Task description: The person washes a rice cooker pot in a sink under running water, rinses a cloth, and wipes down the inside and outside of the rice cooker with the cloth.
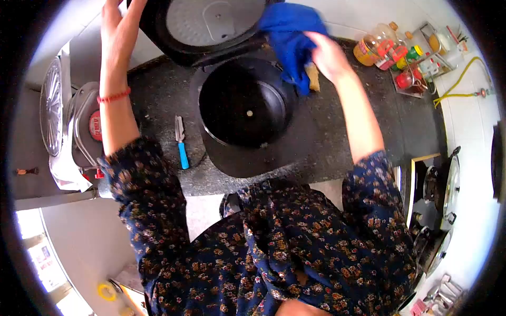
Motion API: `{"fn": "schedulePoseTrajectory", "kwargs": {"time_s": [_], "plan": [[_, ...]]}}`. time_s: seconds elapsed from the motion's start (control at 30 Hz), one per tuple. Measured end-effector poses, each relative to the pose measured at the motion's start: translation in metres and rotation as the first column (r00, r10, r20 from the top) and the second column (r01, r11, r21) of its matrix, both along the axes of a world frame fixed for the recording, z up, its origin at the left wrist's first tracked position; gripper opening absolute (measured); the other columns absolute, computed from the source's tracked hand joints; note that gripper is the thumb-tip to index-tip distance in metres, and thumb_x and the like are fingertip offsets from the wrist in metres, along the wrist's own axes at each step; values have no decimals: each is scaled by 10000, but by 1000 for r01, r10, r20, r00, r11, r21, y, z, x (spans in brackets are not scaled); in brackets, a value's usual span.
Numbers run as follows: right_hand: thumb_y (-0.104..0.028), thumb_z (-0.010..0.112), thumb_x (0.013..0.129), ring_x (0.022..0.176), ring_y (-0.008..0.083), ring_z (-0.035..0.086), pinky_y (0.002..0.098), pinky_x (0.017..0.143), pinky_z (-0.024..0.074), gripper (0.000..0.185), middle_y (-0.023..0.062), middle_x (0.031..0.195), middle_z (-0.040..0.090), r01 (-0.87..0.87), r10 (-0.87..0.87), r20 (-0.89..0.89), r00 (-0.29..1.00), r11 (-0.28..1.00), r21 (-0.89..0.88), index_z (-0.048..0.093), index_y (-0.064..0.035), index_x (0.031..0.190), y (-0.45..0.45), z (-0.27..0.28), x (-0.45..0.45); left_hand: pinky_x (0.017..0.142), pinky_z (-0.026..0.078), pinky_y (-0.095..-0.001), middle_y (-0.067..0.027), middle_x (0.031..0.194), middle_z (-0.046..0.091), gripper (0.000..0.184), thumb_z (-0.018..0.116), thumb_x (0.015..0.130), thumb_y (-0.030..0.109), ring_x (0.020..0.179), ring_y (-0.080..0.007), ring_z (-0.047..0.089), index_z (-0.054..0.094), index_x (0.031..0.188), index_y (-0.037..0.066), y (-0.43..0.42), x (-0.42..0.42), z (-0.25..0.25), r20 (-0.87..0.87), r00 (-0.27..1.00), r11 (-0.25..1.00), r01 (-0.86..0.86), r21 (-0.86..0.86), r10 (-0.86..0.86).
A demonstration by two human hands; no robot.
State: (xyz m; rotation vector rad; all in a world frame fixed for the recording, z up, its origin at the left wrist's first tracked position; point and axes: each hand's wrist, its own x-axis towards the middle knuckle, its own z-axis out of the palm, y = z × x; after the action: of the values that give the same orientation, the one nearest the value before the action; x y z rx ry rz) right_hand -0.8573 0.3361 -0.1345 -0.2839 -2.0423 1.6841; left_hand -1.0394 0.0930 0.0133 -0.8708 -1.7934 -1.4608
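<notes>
A black rice cooker [258,158] stands on the dark counter with its lid [216,21] raised at the back and its round inside exposed. My right hand [328,55] is closed on a blue cloth [295,39], at the right edge of the raised lid. A tan sponge-like piece [313,78] lies just below the cloth. Up at the left of the lid is my left hand [122,23], thumb and fingers apart, its fingertips cut off by the top of the view. A peeler with a blue handle [183,152] lies left of the cooker.
Bottles [369,50] and a wire rack of jars [414,84] stand at the back right. At the left is another appliance [87,126] beside a ribbed round metal piece [52,108]. Pots with lids [450,181] are at the far right, near a yellow hose [453,96].
</notes>
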Motion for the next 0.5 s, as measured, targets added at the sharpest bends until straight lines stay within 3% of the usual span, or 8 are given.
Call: {"fn": "schedulePoseTrajectory", "kwargs": {"time_s": [0.03,0.07,0.1,0.17,0.27,0.37,0.43,0.5], "plan": [[-230,548,906,1075,168,553,321,954,418,351,101,1119,637,53,-46,151,987,998,-43,613,13,1151,-7,1,-16,1024,366,-339,-160,1264,524,606,581,934,358,1210,-223,456,369,1376,2,-17,-39,-6,82,967,952,250,-174,-239],[-289,623,859,1076,193,565,327,933,428,392,116,1095,654,32,-56,332,942,997,77,640,29,1088,1,-24,-35,1013,375,-328,-154,1254,532,588,580,936,346,1196,-220,466,381,1370,5,-12,-39,-9,107,958,944,282,-170,-267],[-301,645,843,1074,203,576,323,933,429,451,130,1142,643,-148,-145,515,845,862,484,604,35,1141,-13,-14,-38,1001,384,-317,-149,1245,540,569,580,938,335,1182,-216,475,394,1365,8,-9,-41,-8,135,946,934,315,-165,-295],[-232,614,826,1008,201,591,311,923,431,389,120,1078,649,118,-85,-86,993,845,521,595,-33,1160,-2,-105,-56,979,399,-306,-123,1239,551,507,552,956,320,1150,-199,493,440,1333,1,-10,-50,-4,182,922,923,365,-119,-342],[-100,589,809,1072,200,569,301,950,414,383,123,1115,630,79,-89,56,994,984,159,565,-21,1184,-33,-69,-15,985,391,-301,-115,1234,568,416,472,990,274,1135,-198,505,496,1284,-20,-23,-101,-13,108,963,947,264,-182,-248],[-12,559,772,1067,207,575,311,946,419,419,125,1089,635,57,-56,-23,998,996,71,557,-16,1191,-26,-104,24,992,385,-303,-125,1216,582,406,455,993,252,1140,-208,507,493,1286,-27,-18,-90,-10,93,965,941,259,-216,-244],[14,555,739,1054,239,587,335,931,432,437,146,1063,634,120,-127,12,992,962,245,549,-8,1176,-51,-98,62,993,382,-311,-144,1210,589,409,450,990,253,1142,-222,514,497,1283,-29,-16,-81,-10,98,975,954,216,-208,-200],[-33,587,736,997,393,572,394,878,458,368,216,1041,587,225,-185,-130,974,855,468,543,1,1099,-78,-102,95,993,381,-317,-152,1218,587,416,454,987,258,1142,-228,516,494,1289,-26,-16,-82,-10,122,984,962,152,-226,-127]]}}
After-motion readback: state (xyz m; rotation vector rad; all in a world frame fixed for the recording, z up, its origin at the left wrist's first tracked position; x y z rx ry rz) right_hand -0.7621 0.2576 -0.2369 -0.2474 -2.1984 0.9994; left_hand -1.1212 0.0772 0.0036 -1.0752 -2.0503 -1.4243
